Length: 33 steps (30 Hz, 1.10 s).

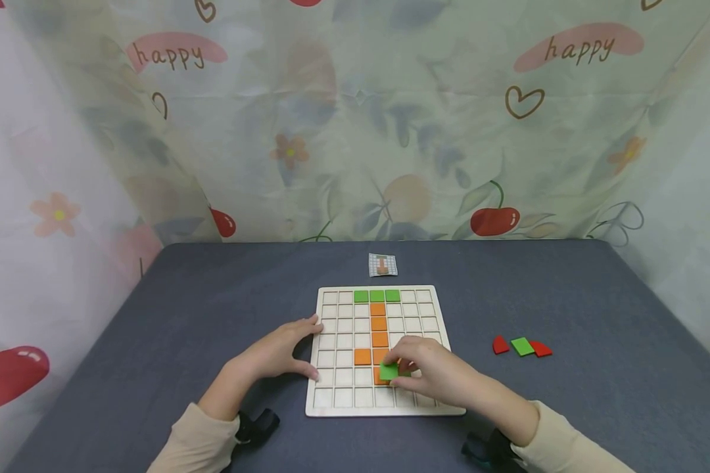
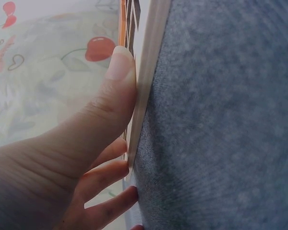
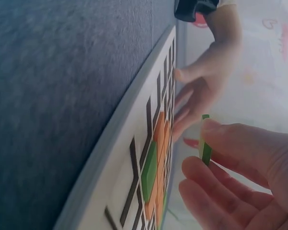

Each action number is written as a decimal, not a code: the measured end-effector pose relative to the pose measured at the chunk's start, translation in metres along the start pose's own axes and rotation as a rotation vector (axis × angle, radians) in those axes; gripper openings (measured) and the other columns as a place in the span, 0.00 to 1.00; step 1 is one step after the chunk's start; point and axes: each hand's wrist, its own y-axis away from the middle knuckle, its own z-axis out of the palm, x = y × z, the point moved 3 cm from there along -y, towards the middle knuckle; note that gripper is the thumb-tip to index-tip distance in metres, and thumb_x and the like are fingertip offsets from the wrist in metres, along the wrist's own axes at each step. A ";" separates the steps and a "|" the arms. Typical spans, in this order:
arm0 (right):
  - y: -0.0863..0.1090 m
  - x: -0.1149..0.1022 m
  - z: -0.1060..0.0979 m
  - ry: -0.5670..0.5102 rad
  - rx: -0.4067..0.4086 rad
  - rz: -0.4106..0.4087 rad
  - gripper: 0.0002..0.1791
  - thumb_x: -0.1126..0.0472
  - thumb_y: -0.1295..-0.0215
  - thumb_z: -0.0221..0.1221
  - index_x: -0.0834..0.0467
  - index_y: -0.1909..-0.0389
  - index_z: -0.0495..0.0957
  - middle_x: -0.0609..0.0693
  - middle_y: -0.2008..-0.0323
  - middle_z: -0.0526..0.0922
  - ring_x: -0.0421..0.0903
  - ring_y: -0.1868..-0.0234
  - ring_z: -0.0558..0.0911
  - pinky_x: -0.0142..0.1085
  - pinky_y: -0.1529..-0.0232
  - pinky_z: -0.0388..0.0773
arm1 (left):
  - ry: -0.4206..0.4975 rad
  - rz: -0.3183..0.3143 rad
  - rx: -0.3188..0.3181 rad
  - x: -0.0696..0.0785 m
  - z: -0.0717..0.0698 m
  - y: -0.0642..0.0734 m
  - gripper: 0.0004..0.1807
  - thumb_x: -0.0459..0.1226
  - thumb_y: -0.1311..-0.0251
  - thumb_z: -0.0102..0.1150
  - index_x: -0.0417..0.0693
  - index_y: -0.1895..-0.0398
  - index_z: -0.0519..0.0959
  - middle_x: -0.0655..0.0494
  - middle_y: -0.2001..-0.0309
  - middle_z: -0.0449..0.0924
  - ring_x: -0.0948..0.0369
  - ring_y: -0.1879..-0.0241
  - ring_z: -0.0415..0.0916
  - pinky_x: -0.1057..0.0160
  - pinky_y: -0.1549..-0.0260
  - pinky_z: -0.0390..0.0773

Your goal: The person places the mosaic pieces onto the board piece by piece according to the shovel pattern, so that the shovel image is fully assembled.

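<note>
A white gridded board [image 1: 343,397] lies on the table, bearing a row of green square tiles [image 1: 377,296] along its far side and a column of orange square tiles [image 1: 379,323] below them. One orange tile [image 1: 362,357] sits left of the column. My right hand [image 1: 434,373] pinches a green square tile [image 1: 388,372] between thumb and fingers, raised over the lower part of the column. Partly hidden under that hand, another green tile [image 3: 149,172] lies on the board. My left hand [image 1: 281,348] rests against the board's left edge, thumb and fingertips touching it.
Right of the board lie two red pieces [image 1: 500,345] with a curved edge and a green square tile [image 1: 522,347]. Behind the board is a small card [image 1: 382,265] printed with a grid pattern. A patterned curtain [image 1: 361,131] hangs beyond the dark tablecloth [image 1: 242,276].
</note>
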 end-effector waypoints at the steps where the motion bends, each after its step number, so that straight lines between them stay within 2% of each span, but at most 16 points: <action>1: -0.001 -0.001 0.001 0.003 0.002 -0.001 0.10 0.63 0.46 0.66 0.56 0.61 0.81 0.43 0.67 0.81 0.36 0.69 0.76 0.25 0.66 0.76 | 0.000 -0.001 0.001 0.000 0.000 0.000 0.48 0.49 0.60 0.73 0.41 0.34 0.65 0.44 0.28 0.55 0.46 0.29 0.54 0.47 0.33 0.58; 12: -0.011 -0.013 0.013 0.097 -0.007 0.044 0.09 0.59 0.45 0.65 0.54 0.62 0.83 0.41 0.66 0.81 0.35 0.70 0.74 0.25 0.67 0.71 | -0.005 0.006 0.001 0.000 0.000 0.000 0.48 0.49 0.60 0.72 0.41 0.34 0.64 0.44 0.28 0.55 0.46 0.29 0.54 0.46 0.33 0.58; 15: -0.015 -0.016 0.016 0.119 -0.012 0.053 0.09 0.60 0.45 0.65 0.54 0.62 0.83 0.42 0.66 0.82 0.35 0.69 0.74 0.27 0.66 0.72 | -0.001 0.009 -0.003 0.000 0.000 0.000 0.48 0.49 0.59 0.72 0.41 0.34 0.64 0.44 0.28 0.55 0.46 0.29 0.53 0.46 0.33 0.58; 22: -0.021 -0.020 0.022 0.185 -0.004 0.054 0.09 0.58 0.45 0.65 0.54 0.63 0.84 0.43 0.62 0.84 0.39 0.60 0.80 0.33 0.58 0.77 | 0.003 0.013 -0.007 0.000 0.000 0.000 0.48 0.49 0.59 0.72 0.41 0.34 0.64 0.43 0.29 0.55 0.46 0.29 0.54 0.46 0.34 0.58; 33: -0.028 -0.021 0.026 0.206 -0.011 0.055 0.08 0.60 0.46 0.65 0.54 0.64 0.84 0.43 0.65 0.83 0.39 0.62 0.80 0.29 0.65 0.76 | -0.007 0.011 -0.002 0.000 -0.001 0.002 0.47 0.49 0.59 0.72 0.41 0.34 0.65 0.43 0.29 0.55 0.45 0.29 0.54 0.45 0.34 0.58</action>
